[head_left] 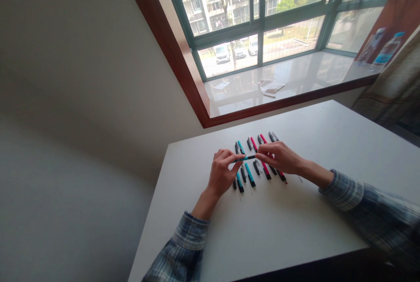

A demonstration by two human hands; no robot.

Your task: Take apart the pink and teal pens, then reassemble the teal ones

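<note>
Between my two hands a teal and black pen (pixel 249 157) is held level above the white table. My left hand (pixel 225 169) pinches its teal end, and my right hand (pixel 274 156) has its fingertips closed at the black end. Under and around the hands lie several pen parts in rows: teal barrels (pixel 250 174) with black ends on the left, pink barrels (pixel 266 171) to the right of them, and black pieces (pixel 256 167) among them. Thin white refills (pixel 240 192) stick out near the front. My right hand hides some of the pink parts.
The white table (pixel 288 225) reaches the wall below a window. On the window sill (pixel 302 76) lie a cloth (pixel 271 88) and, at the far right, clear bottles (pixel 390 50) beside a curtain (pixel 390 85).
</note>
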